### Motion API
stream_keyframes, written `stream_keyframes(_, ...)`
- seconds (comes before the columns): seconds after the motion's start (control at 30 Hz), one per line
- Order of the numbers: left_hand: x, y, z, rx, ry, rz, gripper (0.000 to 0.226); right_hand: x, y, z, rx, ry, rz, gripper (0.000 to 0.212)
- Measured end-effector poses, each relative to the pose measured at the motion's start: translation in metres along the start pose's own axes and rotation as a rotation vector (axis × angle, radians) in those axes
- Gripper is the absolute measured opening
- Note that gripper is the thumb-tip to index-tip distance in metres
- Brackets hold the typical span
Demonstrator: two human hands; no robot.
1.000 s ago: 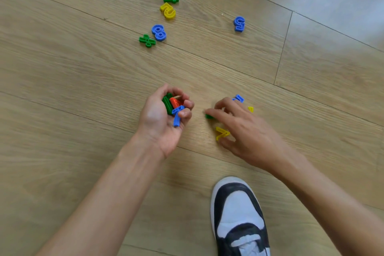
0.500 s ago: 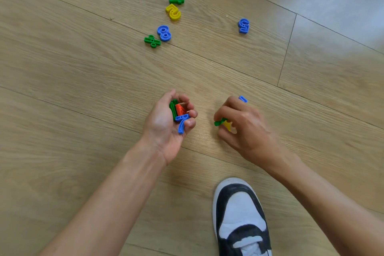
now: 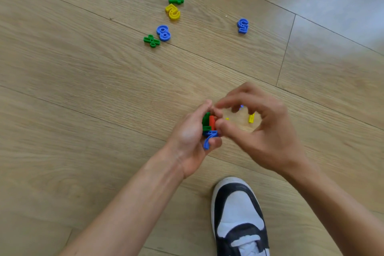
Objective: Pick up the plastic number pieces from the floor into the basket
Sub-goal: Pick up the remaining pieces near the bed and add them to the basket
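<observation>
Holding a stack of pieces, green, red and blue: left hand, clenched round it. Right hand: thumb against the stack, fingers curled, blurred; grasp cannot be told. Yellow piece: under its arch. Loose on floor, well ahead: green divide sign, blue 8, nearer the left hand; blue 5, rightward. Path unobstructed. Basket: not in view.
</observation>
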State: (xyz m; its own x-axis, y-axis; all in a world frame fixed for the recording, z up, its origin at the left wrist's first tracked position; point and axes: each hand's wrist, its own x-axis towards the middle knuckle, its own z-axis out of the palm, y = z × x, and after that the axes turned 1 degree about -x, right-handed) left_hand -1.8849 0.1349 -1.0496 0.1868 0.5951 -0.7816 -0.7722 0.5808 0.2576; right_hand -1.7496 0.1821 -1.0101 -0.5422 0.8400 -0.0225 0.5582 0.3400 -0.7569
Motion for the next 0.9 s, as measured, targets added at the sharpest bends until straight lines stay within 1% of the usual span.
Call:
stream_keyframes(0.07, 0.003, -0.001, 0.0, -0.019, 0.054, 0.048, 0.031, 0.004, 0.019, -0.007, 0.012, 0.157, 0.107, 0.016)
stream_keyframes(0.1, 0.002, -0.001, -0.001, -0.033, 0.083, 0.055, 0.033, 0.005, 0.031, -0.01, -0.058, 0.194, 0.176, 0.018)
stream_keyframes(0.13, 0.002, -0.001, -0.002, -0.035, 0.104, 0.062, 0.035, 0.005, 0.043, -0.012, -0.165, 0.183, 0.247, 0.023)
stream_keyframes(0.17, 0.002, 0.0, -0.002, 0.003, 0.115, 0.083, 0.036, 0.003, 0.056, -0.012, -0.282, 0.138, 0.302, 0.03)
stream_keyframes(0.2, 0.001, -0.001, -0.003, 0.133, 0.125, 0.145, 0.037, 0.001, 0.065, -0.009, -0.383, 0.078, 0.333, 0.036)
stream_keyframes(0.23, -0.001, -0.002, -0.004, 0.401, 0.146, 0.255, 0.038, -0.002, 0.071, -0.004, -0.45, 0.026, 0.341, 0.041)
stream_keyframes(0.3, 0.002, -0.008, -0.007, 1.168, 0.187, 0.601, 0.035, -0.005, 0.075, 0.004, -0.512, -0.013, 0.31, 0.042)
stream_keyframes(0.33, 0.004, -0.011, -0.004, 1.478, 0.204, 0.746, 0.029, -0.005, 0.075, 0.006, -0.529, -0.003, 0.284, 0.041)
stream_keyframes(0.37, 0.006, -0.014, 0.002, 1.678, 0.21, 0.822, 0.025, -0.005, 0.076, 0.007, -0.539, 0.011, 0.263, 0.039)
stream_keyframes(0.4, 0.01, -0.017, 0.008, 1.815, 0.215, 0.852, 0.024, -0.004, 0.076, 0.008, -0.539, 0.025, 0.25, 0.038)
stream_keyframes(0.47, 0.021, -0.028, 0.017, 2.027, 0.247, 0.879, 0.03, -0.001, 0.077, 0.009, -0.52, 0.039, 0.232, 0.036)
stream_keyframes(0.53, 0.03, -0.033, 0.021, 2.144, 0.262, 0.853, 0.034, 0.001, 0.075, 0.011, -0.505, 0.035, 0.211, 0.035)
stream_keyframes(0.6, 0.035, -0.035, 0.023, 2.207, 0.3, 0.815, 0.032, 0.004, 0.074, 0.013, -0.493, 0.032, 0.194, 0.035)
stream_keyframes(0.7, 0.034, -0.038, 0.023, 2.315, 0.323, 0.81, 0.031, 0.007, 0.074, 0.015, -0.477, 0.028, 0.184, 0.032)
stream_keyframes(0.8, 0.029, -0.04, 0.016, 2.43, 0.363, 0.809, 0.043, 0.008, 0.075, 0.016, -0.458, 0.01, 0.182, 0.027)
stream_keyframes(0.9, 0.023, -0.046, 0.008, 2.471, 0.346, 0.836, 0.042, 0.01, 0.078, 0.012, -0.419, 0.018, 0.188, 0.026)
